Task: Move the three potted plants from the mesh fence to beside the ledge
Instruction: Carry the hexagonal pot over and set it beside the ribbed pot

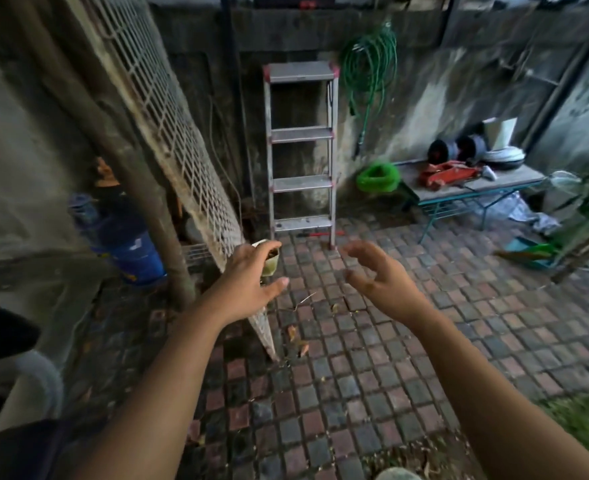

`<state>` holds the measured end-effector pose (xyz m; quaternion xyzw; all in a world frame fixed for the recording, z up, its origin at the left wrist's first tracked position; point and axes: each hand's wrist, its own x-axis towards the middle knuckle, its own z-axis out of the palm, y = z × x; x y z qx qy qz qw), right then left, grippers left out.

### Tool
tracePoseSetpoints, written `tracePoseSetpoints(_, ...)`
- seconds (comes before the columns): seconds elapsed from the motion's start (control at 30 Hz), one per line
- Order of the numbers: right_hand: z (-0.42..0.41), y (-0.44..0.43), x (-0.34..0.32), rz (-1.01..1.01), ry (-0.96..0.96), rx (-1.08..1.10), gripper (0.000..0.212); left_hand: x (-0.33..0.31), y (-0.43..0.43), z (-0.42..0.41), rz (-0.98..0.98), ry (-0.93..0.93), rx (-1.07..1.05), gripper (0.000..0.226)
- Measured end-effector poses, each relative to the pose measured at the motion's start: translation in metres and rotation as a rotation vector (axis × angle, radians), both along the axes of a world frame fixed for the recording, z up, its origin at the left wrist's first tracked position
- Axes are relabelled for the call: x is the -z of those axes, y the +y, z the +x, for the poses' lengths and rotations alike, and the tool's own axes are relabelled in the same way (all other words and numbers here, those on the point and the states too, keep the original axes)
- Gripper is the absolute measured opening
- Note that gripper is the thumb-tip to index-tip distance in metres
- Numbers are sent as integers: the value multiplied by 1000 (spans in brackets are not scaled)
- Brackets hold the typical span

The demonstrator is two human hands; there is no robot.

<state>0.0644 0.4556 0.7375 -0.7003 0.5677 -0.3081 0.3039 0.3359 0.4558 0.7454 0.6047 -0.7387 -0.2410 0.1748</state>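
Brick paving (338, 368) runs under my arms. My left hand (248, 278) curls loosely around a small pale pot (271, 263) at the foot of the leaning mesh fence (168, 126); whether I grip it is unclear. My right hand (376, 275) hangs spread, holding nothing. Beyond, a stepladder (301, 150) leans on the stained wall, a cluttered counter (473, 183) stands rightward. The pot's plant is too blurred to make out.

A stepladder (301, 152) is leaned upright against the stained wall (435, 84), and a coiled green hose (369, 60) is hung just beside it. A red jack (447, 174) and black pots (456, 148) are set on a low bench (473, 188). A blue gas cylinder (126, 242) is seen at left on brick paving (372, 358).
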Motion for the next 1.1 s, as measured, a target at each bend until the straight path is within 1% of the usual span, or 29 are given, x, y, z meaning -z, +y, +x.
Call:
tracePoseSetpoints(0.07,-19,-41,-4,-39,-18,12,37,0,-54,-20,-15,35,11,69)
tracePoseSetpoints(0.17,-47,-111,-10,-67,99,54,46,2,-136,-43,-46,90,21,68)
tracePoseSetpoints(0.4,-102,-261,-17,48,241,175,60,8,-308,-92,-3,185,-36,65)
tracePoseSetpoints(0.57,-134,-376,-2,73,276,192,64,30,-412,-117,38,222,-99,66)
tracePoseSetpoints(0.73,-153,-524,37,45,362,35,71,86,-511,-131,37,262,-267,67)
tracePoseSetpoints(0.87,-148,-638,69,113,386,-106,72,122,-566,-144,85,346,-427,63)
tracePoseSetpoints(0.93,-137,-686,85,131,448,-205,72,138,-585,-144,100,349,-484,63)
tracePoseSetpoints(1.1,-87,-776,135,203,512,-391,72,190,-626,-119,154,339,-652,57)
